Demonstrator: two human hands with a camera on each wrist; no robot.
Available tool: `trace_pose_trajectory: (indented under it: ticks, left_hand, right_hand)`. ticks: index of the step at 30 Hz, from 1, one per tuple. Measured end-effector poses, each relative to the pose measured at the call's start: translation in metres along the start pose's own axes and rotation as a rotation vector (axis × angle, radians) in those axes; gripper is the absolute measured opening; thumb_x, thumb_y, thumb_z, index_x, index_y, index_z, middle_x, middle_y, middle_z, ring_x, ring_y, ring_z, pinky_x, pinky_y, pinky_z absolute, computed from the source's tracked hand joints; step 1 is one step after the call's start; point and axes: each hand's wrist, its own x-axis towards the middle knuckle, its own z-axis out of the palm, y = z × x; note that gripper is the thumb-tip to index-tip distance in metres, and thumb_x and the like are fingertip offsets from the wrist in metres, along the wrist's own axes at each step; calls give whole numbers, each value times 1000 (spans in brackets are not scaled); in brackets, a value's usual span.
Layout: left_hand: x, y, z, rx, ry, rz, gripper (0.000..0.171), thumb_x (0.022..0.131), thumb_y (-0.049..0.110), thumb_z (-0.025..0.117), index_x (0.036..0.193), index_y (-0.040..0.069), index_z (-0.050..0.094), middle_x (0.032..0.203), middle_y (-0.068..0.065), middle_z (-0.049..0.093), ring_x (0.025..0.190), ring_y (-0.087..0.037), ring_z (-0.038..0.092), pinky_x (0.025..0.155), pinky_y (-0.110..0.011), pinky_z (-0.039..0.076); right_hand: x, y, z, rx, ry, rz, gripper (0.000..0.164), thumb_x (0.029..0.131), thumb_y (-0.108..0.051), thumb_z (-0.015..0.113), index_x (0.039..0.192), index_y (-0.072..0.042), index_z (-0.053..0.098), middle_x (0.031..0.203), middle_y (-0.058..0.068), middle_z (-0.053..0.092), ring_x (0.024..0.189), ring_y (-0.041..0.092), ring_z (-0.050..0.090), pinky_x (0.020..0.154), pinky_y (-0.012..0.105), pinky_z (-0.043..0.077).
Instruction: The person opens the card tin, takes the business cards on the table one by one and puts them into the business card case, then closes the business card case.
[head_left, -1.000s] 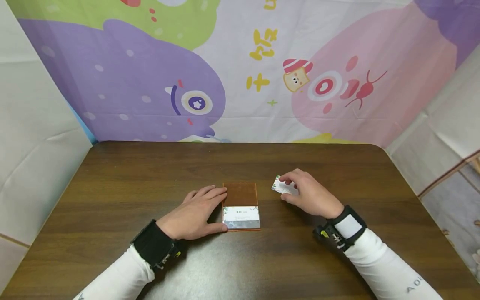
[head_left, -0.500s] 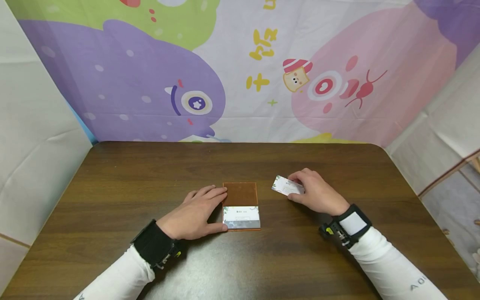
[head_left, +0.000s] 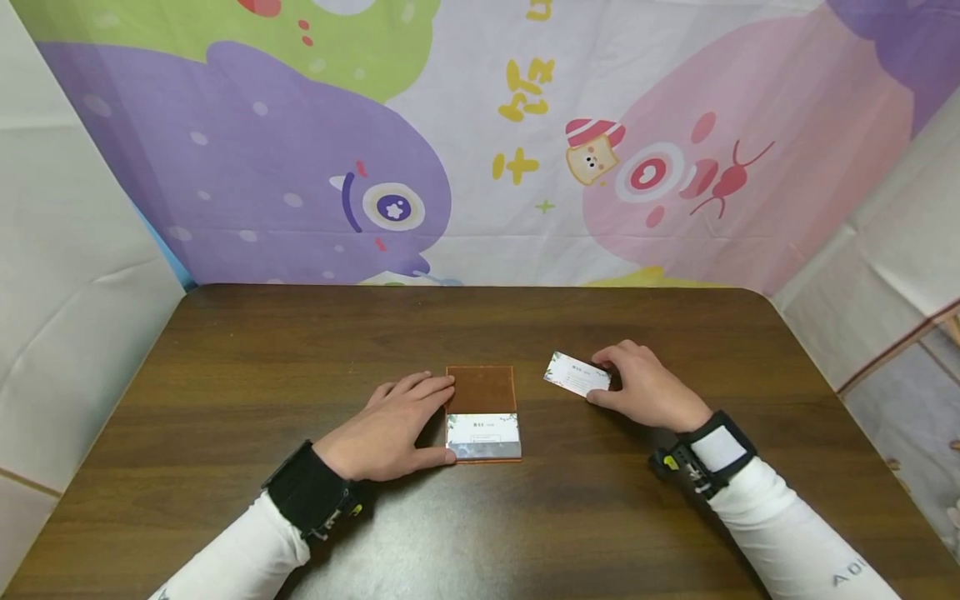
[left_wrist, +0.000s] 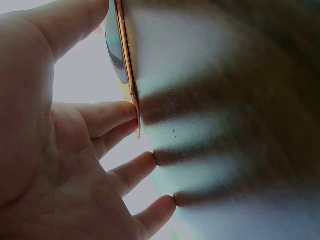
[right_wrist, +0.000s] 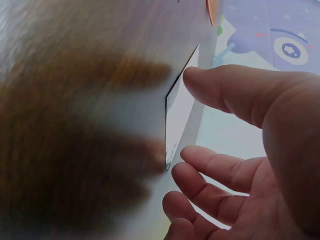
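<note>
A brown card holder (head_left: pixel 480 390) lies flat on the table, a white card (head_left: pixel 482 427) with leaf print across its lower half. My left hand (head_left: pixel 386 427) rests at the holder's left side, its fingertips and thumb touching that edge. The left wrist view shows these fingers (left_wrist: pixel 132 177) spread, with the holder's thin edge (left_wrist: pixel 131 85) beside them. To the right, a loose white card (head_left: pixel 576 374) with printed leaves lies tilted on the table. My right hand (head_left: pixel 651 387) is at its right end, thumb and fingers apart; contact with the card is hard to tell.
Dark wood table (head_left: pixel 480 533) extends around both hands. A cartoon-printed cloth (head_left: pixel 480 167) hangs along the back edge, with pale cloth (head_left: pixel 82 250) at the left side. Black straps (head_left: pixel 307 487) with small cameras sit on both wrists.
My right hand has drawn back to the right along the loose card, uncovering more of it. That card stays in place, and the left hand and card holder have not moved.
</note>
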Motion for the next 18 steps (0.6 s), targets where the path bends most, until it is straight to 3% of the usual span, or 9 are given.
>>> trace_pose_trajectory:
  ticks: [18]
  left_hand:
    - [-1, 0, -1, -15, -7, -4, 88, 98, 56, 72, 162, 4, 42, 168, -11, 39, 156, -39, 28, 116, -69, 30]
  right_hand:
    - [-3, 0, -2, 4, -32, 64, 45, 91, -29, 86, 122, -2, 69, 117, 13, 62, 108, 32, 53, 90, 48, 47]
